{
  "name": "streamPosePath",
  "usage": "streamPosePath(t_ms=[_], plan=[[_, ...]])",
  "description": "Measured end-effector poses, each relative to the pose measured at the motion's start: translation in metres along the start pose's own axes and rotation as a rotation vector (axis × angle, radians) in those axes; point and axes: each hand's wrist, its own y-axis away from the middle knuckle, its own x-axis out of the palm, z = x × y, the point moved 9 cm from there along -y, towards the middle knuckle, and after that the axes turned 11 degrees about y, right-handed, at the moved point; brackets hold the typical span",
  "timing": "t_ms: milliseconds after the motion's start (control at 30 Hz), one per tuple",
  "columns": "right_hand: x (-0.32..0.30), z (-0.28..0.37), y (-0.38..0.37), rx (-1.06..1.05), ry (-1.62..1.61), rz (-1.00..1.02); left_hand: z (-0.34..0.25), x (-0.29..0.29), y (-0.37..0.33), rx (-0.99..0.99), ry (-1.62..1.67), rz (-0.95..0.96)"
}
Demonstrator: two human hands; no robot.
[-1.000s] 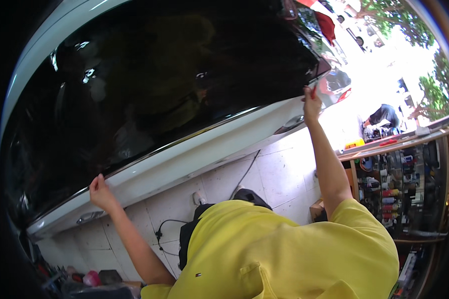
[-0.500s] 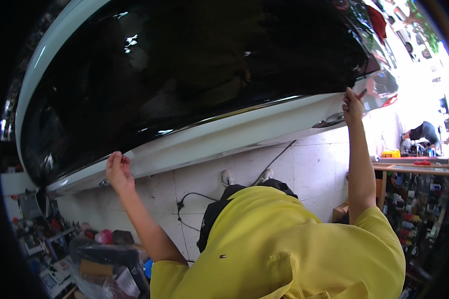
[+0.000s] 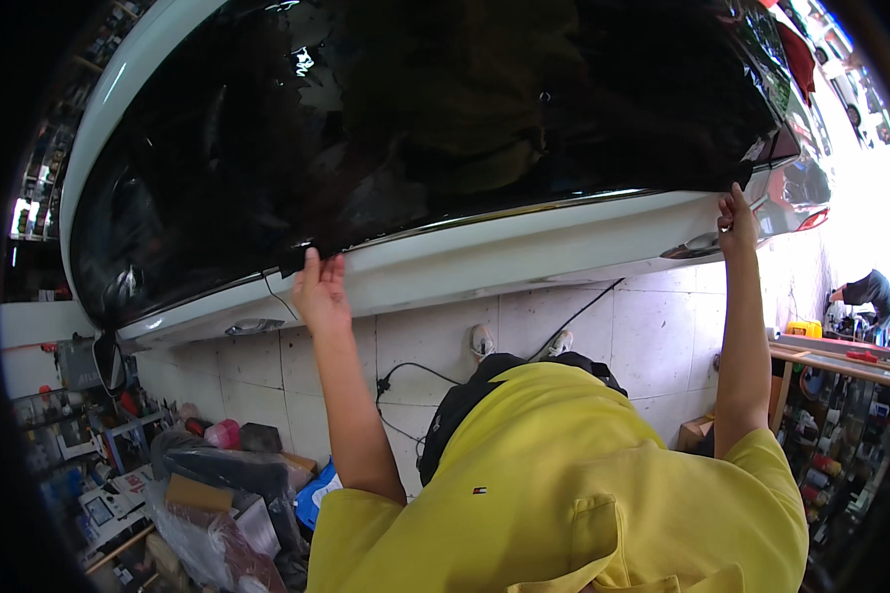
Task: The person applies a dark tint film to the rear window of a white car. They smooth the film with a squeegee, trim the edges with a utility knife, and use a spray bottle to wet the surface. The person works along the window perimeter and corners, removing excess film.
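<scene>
A large sheet of dark, glossy window film (image 3: 445, 128) appears to lie over the side glass of a white car (image 3: 524, 229). My left hand (image 3: 323, 294) is raised at the window's lower edge by the door seam, thumb and fingertips closed on the film's lower edge. Farther right, my right hand (image 3: 738, 221) pinches the film's dark lower corner near the rear of the car, just above a door handle (image 3: 690, 247). Where the film ends and the dark glass begins is hard to make out.
A black cable (image 3: 420, 370) runs over the tiled floor (image 3: 534, 314) near my shoes. Plastic-wrapped goods (image 3: 203, 494) and boxes crowd the lower left. On the right stands a shelf case (image 3: 831, 425) full of small items. Another person (image 3: 868, 295) bends down beyond it.
My left hand has moved right and up along the window's lower edge to the door seam. The right hand keeps its pinch at the rear corner. The whole view has shifted slightly.
</scene>
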Motion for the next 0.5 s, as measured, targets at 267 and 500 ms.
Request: streamPosePath(t_ms=[267,500], plan=[[-0.002,-0.006,-0.007,-0.001,-0.172,0.033,0.006,0.005,0.011,-0.024,-0.12,-0.048],[-0.018,0.028,0.037,-0.199,-0.246,0.057,-0.002,-0.002,0.012,-0.004,-0.145,-0.032]])
